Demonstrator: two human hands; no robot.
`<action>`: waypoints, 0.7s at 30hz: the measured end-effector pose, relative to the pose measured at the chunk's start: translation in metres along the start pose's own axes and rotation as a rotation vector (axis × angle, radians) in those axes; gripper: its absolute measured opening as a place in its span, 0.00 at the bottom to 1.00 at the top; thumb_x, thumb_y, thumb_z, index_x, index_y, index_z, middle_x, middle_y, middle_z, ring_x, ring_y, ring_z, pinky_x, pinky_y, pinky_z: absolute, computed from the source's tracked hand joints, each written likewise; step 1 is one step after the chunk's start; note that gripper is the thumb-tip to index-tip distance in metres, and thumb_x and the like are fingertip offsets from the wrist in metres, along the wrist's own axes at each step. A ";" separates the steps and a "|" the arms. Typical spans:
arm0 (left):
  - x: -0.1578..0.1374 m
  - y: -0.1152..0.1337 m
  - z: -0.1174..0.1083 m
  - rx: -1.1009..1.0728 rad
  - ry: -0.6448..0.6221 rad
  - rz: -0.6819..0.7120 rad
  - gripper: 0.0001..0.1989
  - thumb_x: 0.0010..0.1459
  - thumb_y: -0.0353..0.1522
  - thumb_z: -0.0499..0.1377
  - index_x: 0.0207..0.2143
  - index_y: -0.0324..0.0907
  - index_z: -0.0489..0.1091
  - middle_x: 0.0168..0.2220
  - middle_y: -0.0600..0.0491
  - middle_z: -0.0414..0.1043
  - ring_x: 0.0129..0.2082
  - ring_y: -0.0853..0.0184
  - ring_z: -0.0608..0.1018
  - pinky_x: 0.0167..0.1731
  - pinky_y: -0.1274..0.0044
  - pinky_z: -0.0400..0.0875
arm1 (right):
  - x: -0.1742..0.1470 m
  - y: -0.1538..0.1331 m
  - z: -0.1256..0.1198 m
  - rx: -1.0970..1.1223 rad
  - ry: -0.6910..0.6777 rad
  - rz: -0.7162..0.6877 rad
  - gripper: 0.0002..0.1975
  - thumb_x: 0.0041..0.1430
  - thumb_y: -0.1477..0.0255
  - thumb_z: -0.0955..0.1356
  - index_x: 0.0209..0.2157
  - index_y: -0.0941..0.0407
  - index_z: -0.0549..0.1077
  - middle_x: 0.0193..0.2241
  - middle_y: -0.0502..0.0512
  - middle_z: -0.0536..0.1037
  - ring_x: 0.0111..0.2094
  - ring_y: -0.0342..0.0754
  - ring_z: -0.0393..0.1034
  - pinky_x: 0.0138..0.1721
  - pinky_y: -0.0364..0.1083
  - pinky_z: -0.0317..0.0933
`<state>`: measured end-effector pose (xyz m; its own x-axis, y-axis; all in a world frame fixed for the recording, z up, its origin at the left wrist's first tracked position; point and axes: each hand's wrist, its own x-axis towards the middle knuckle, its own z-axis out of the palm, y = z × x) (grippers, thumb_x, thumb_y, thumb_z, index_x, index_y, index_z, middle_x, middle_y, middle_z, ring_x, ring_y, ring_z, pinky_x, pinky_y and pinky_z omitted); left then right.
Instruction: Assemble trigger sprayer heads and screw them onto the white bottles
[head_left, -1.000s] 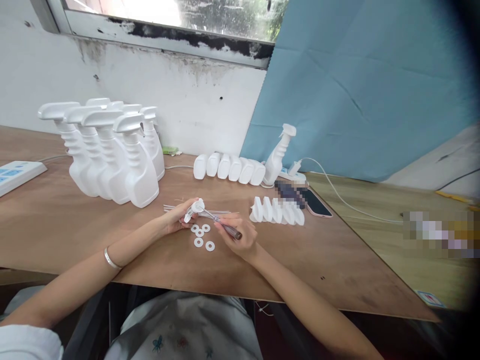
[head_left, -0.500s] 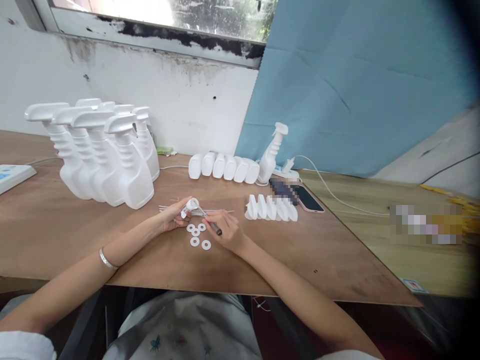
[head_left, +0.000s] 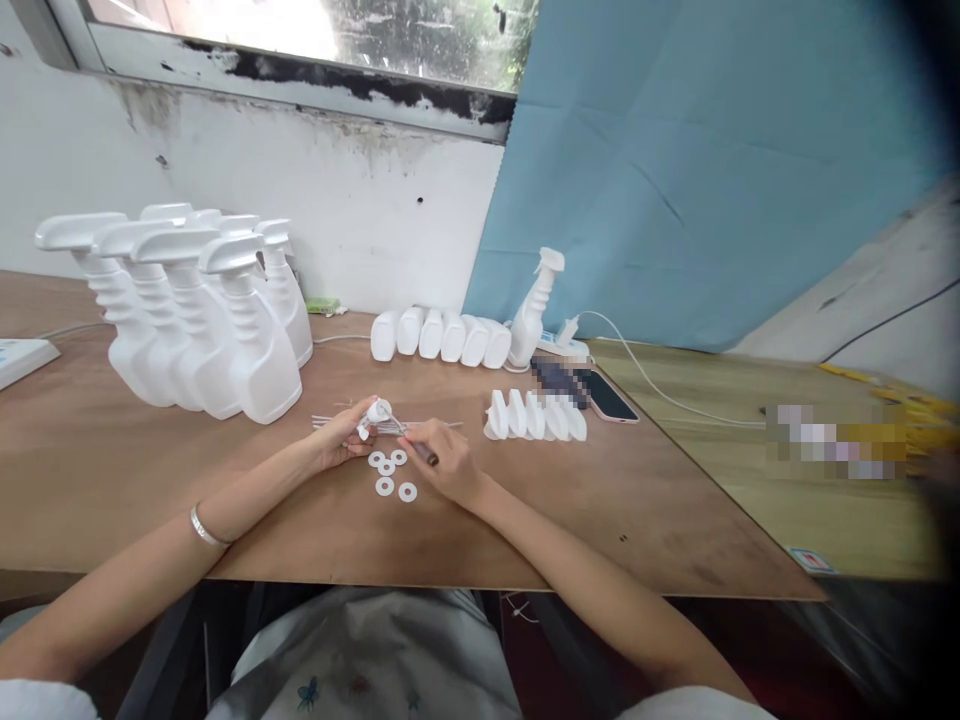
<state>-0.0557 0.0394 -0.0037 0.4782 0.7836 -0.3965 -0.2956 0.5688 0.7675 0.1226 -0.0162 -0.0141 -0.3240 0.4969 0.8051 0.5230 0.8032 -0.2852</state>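
Note:
My left hand (head_left: 343, 438) is closed around a white spray trigger head (head_left: 378, 411), its round collar turned toward my other hand. In my right hand (head_left: 448, 462) is a thin metal tool with a dark handle (head_left: 426, 454); its exact kind is too small to tell. The tool's bent tip reaches the collar of the trigger head. Several white ring washers (head_left: 385, 486) lie flat on the table just below both hands. Behind the hands lie several thin white tubes (head_left: 442, 424), partly hidden by my fingers.
Assembled white spray bottles (head_left: 262, 360) stand in a group at left. A row of white bottles (head_left: 430, 334) lies at the back beside one upright spray bottle (head_left: 527, 325). White trigger shrouds (head_left: 534, 416), a phone (head_left: 611, 397) and a power strip (head_left: 564, 345) are at right.
Both hands keep their hold, with the tool still at the trigger head's collar. The whole view has shifted slightly, so things appear a little farther left.

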 end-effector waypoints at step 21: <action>0.002 0.000 -0.005 -0.027 -0.133 -0.071 0.14 0.59 0.39 0.47 0.26 0.38 0.59 0.13 0.60 0.55 0.07 0.82 0.50 0.06 0.91 0.42 | 0.003 -0.010 -0.004 -0.003 0.132 0.040 0.02 0.54 0.74 0.65 0.32 0.55 0.66 0.27 0.53 0.75 0.28 0.44 0.72 0.29 0.42 0.66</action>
<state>-0.0587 0.0419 -0.0071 0.6038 0.7020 -0.3775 -0.2785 0.6296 0.7253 0.1199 -0.0240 -0.0070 -0.1962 0.4804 0.8548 0.5360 0.7825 -0.3168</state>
